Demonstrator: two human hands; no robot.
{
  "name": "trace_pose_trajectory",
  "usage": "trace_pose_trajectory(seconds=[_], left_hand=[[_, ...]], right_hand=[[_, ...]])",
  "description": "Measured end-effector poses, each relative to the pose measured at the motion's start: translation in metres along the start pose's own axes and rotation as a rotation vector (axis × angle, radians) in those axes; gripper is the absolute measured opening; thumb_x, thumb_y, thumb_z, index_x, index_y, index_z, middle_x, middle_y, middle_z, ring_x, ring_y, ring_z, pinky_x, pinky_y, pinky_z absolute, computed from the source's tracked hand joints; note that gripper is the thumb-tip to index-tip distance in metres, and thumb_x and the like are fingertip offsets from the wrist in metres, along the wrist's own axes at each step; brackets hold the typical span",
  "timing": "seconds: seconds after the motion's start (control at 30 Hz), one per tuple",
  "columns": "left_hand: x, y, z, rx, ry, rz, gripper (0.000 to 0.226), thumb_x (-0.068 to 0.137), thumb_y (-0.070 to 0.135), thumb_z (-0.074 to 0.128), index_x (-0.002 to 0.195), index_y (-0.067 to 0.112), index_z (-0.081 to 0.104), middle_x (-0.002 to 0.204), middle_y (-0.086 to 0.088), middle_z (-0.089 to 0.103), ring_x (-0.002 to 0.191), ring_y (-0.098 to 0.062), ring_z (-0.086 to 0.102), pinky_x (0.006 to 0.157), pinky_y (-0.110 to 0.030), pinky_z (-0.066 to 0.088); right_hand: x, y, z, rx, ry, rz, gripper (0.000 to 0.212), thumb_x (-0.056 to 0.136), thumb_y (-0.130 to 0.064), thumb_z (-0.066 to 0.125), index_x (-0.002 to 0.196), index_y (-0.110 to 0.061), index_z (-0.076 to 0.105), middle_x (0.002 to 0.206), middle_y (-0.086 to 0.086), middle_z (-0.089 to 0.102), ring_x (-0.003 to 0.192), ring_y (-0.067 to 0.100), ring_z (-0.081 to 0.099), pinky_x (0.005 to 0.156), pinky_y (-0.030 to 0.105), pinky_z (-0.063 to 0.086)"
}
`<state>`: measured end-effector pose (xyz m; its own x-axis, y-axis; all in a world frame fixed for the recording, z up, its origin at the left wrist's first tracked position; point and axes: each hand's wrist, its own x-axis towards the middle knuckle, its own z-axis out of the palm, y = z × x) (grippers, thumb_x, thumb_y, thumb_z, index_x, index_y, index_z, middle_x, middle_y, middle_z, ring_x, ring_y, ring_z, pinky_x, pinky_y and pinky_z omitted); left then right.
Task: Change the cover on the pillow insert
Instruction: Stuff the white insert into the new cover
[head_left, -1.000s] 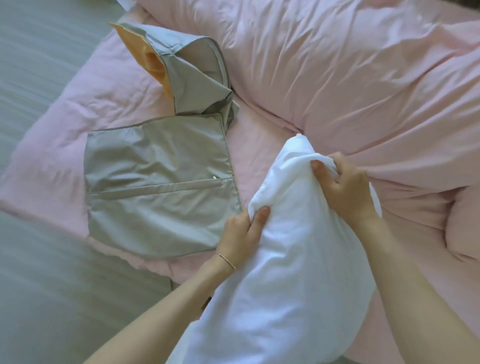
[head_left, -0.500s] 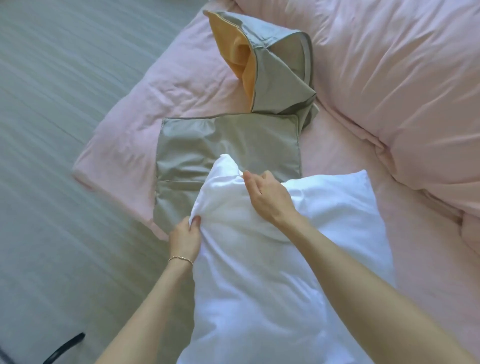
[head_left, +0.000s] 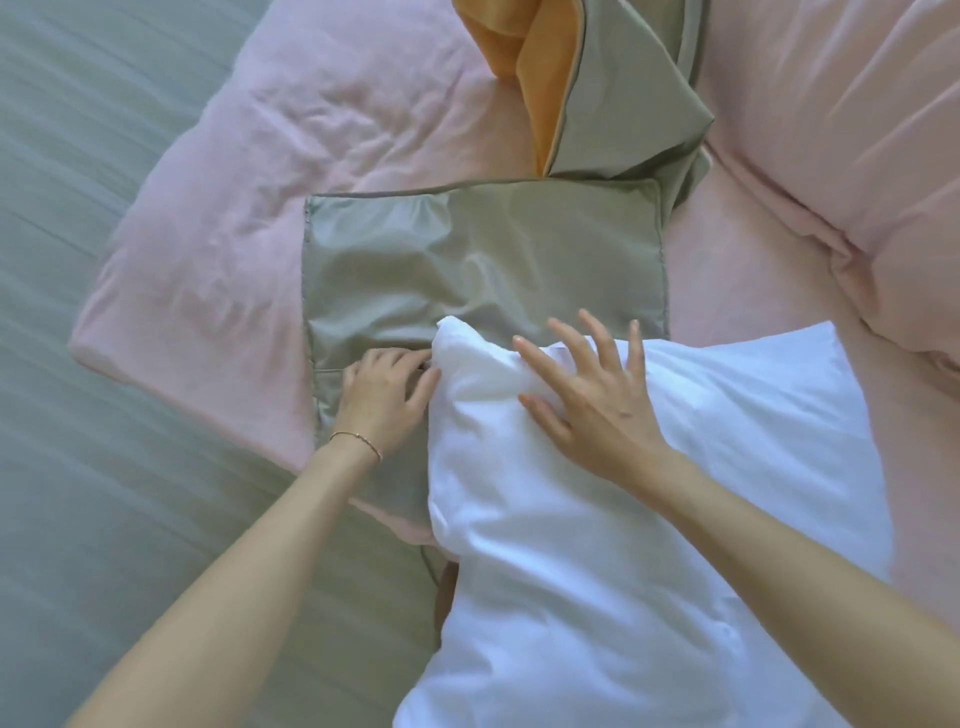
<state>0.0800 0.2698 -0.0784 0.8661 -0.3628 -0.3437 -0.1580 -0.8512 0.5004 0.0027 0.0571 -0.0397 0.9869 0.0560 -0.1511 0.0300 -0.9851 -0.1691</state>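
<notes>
The pale pink crumpled bedsheet (head_left: 270, 171) spreads across the bed, with a bulky pink duvet (head_left: 841, 130) heaped along the right and a grey-green floor (head_left: 78, 467) showing on the left. Compared with half a second ago, the view has dropped closer and everything sits larger in frame.

The plump white fabric pillow insert (head_left: 649, 545) lies over the near right part of the bed, its upper left corner overlapping the flat, square sage-green satin cover (head_left: 467, 260). That corner was pinched up into a peak before; now it has sunk and rests on the cover. Beyond it, touching its far edge, lies a second rumpled green cover with an orange-yellow lining (head_left: 613, 88), partly cut off by the frame's top.

The right hand (head_left: 592, 410), which was gripping the insert's top edge, has let go: its fingers are spread and straight, the palm lying on the white fabric. The left hand (head_left: 384, 395), wearing a thin gold bracelet (head_left: 358, 439), has left the insert's side and now lies on the green cover just beside the insert, fingers curled at the seam there; whether they pinch the fabric cannot be told.
</notes>
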Motion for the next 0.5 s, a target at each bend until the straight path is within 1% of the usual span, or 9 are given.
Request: trace_pose_trajectory(seconds=[0.07,0.13,0.2,0.27,0.3,0.33,0.4,0.43,0.5], left_hand=[[-0.003,0.000,0.002,-0.148,0.000,0.040,0.068,0.079,0.059,0.021,0.121,0.019,0.057,0.107,0.004,0.064,0.106,-0.020,0.055,0.096,-0.035,0.028],[-0.012,0.003,0.003,-0.302,0.074,0.105,0.063,0.083,0.054,0.037,0.132,0.016,0.045,0.108,0.002,0.062,0.102,-0.020,0.058,0.094,-0.037,0.037],[-0.023,0.008,0.005,-0.229,0.128,0.268,0.062,0.087,0.053,0.042,0.137,0.016,0.035,0.123,-0.007,0.056,0.112,-0.020,0.051,0.095,-0.033,0.037],[-0.033,0.013,0.011,-0.170,0.049,0.374,0.064,0.090,0.059,0.033,0.135,0.013,0.040,0.135,-0.013,0.047,0.122,-0.020,0.042,0.100,-0.031,0.034],[-0.038,0.017,0.013,-0.181,-0.053,0.352,0.069,0.089,0.063,0.029,0.134,0.012,0.044,0.137,-0.011,0.046,0.124,-0.020,0.041,0.101,-0.029,0.033],[-0.042,0.020,0.013,-0.209,-0.165,0.279,0.070,0.088,0.065,0.029,0.133,0.014,0.045,0.137,-0.006,0.047,0.124,-0.018,0.042,0.101,-0.027,0.033],[-0.048,0.020,0.014,-0.250,-0.347,0.091,0.052,0.091,0.053,0.037,0.131,0.020,0.042,0.131,0.000,0.052,0.119,-0.020,0.048,0.093,-0.026,0.035],[-0.049,0.019,0.012,-0.250,-0.397,0.037,0.043,0.093,0.045,0.040,0.129,0.021,0.041,0.124,-0.001,0.056,0.113,-0.022,0.051,0.087,-0.028,0.037],[-0.052,0.019,0.005,-0.226,-0.424,0.020,0.038,0.095,0.039,0.040,0.128,0.021,0.037,0.113,-0.004,0.060,0.104,-0.028,0.054,0.080,-0.032,0.039]], right_hand=[[-0.008,0.006,-0.006,0.006,-0.103,0.076,0.054,0.088,-0.056,0.026,0.135,-0.035,0.042,0.133,0.010,0.049,0.129,0.035,0.033,0.104,0.063,0.015],[-0.014,0.009,-0.010,0.010,-0.241,0.132,0.064,0.085,-0.060,0.012,0.139,-0.037,0.037,0.126,0.007,0.055,0.120,0.033,0.043,0.102,0.054,0.023],[-0.016,0.006,-0.013,-0.017,-0.295,0.095,0.069,0.083,-0.058,0.006,0.141,-0.032,0.034,0.111,0.004,0.062,0.107,0.029,0.051,0.091,0.044,0.030],[-0.018,-0.004,-0.015,-0.017,-0.313,0.010,0.068,0.086,-0.054,0.010,0.140,-0.024,0.039,0.095,0.004,0.067,0.094,0.028,0.056,0.080,0.041,0.033],[-0.018,-0.009,-0.016,-0.012,-0.314,-0.041,0.069,0.086,-0.053,0.011,0.139,-0.022,0.041,0.090,0.004,0.067,0.090,0.028,0.056,0.077,0.040,0.034],[-0.017,-0.013,-0.016,-0.011,-0.328,-0.084,0.071,0.085,-0.054,0.008,0.140,-0.021,0.039,0.090,0.003,0.067,0.091,0.027,0.056,0.076,0.039,0.033],[-0.014,-0.009,-0.020,0.030,-0.366,-0.114,0.079,0.080,-0.059,0.000,0.143,-0.025,0.032,0.103,0.001,0.064,0.101,0.025,0.051,0.080,0.036,0.032],[-0.010,-0.004,-0.023,0.075,-0.360,-0.090,0.080,0.078,-0.062,0.001,0.144,-0.026,0.029,0.113,0.001,0.061,0.107,0.024,0.048,0.083,0.036,0.031],[-0.006,0.011,-0.028,0.135,-0.338,-0.019,0.078,0.077,-0.066,0.007,0.145,-0.031,0.025,0.132,0.002,0.049,0.122,0.024,0.038,0.095,0.037,0.030]])
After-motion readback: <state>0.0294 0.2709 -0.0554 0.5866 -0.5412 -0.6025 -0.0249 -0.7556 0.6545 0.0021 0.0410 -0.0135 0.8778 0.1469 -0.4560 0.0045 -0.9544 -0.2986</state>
